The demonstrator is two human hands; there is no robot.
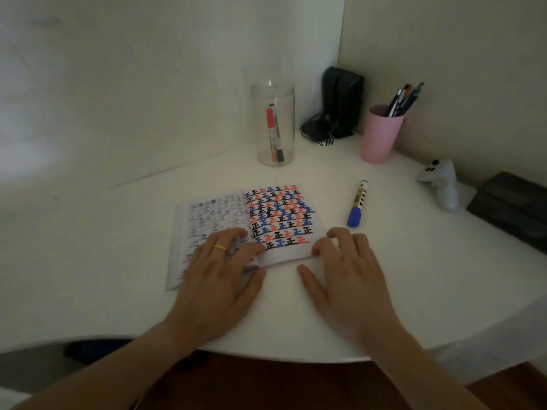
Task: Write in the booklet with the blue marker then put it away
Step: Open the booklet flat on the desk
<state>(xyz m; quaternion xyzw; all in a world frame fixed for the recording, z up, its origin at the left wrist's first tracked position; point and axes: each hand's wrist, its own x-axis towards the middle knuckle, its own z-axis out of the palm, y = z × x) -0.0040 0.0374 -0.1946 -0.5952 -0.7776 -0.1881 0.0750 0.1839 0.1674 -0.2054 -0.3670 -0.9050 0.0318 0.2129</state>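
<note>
An open booklet [266, 220] lies on the white table [384, 276]; its right page is filled with rows of red, blue and black characters. My left hand [219, 279], with a yellow ring, presses flat on the lower left page near the spine. My right hand [343, 270] rests with its fingertips on the booklet's lower right corner. Neither hand holds anything. The blue marker [357, 204], capped, lies on the table to the right of the booklet, a short way beyond my right hand.
A clear jar [273, 125] with a red and a black marker stands behind the booklet. A pink cup [380, 134] of pens, a black object [340, 102], a small white figure [441, 182] and a dark case [512, 208] line the back right.
</note>
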